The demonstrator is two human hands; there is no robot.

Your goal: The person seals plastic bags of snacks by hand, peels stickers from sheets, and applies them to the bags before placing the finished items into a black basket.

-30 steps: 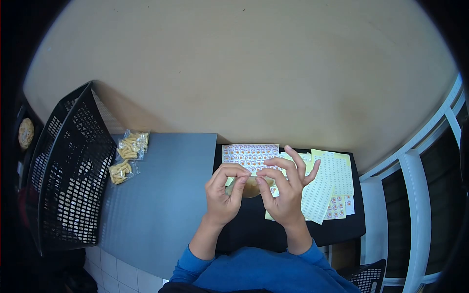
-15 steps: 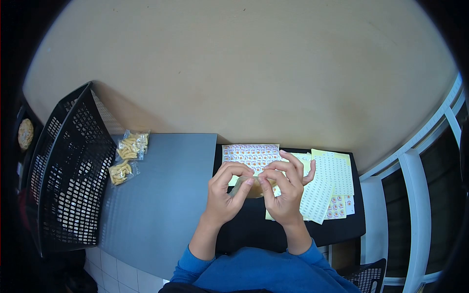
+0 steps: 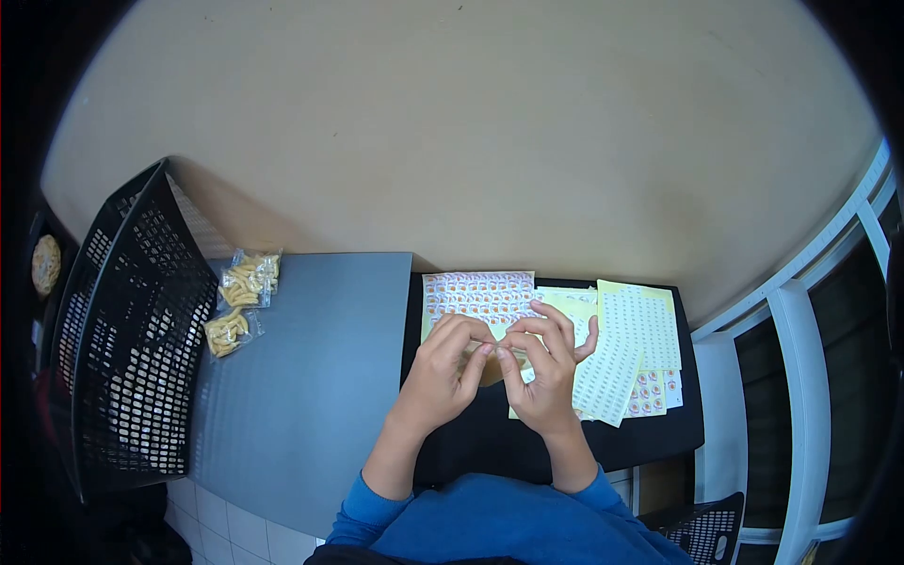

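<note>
My left hand (image 3: 443, 375) and my right hand (image 3: 541, 372) meet over the dark table, thumbs and forefingers pinched close together. Between them they hold a small clear plastic packet (image 3: 491, 371) with something tan-yellow showing through it. Most of the packet is hidden behind my fingers. The other fingers of my right hand are raised and spread. Just beyond my hands lies a sheet of printed round stickers (image 3: 478, 292), and yellow-edged label sheets (image 3: 638, 325) overlap to the right.
Two clear packets of pale yellow snack sticks (image 3: 249, 281) lie on the grey table (image 3: 301, 395) at left. Beside them stands a tall black perforated basket (image 3: 141, 311) with packets inside. A wall rises behind the tables. White-framed railing (image 3: 800, 405) runs along the right.
My fingertips have drawn closer together along the packet's edge, and less of the packet shows now. The view has shifted slightly. The sheets and the snack packets have stayed in place.
</note>
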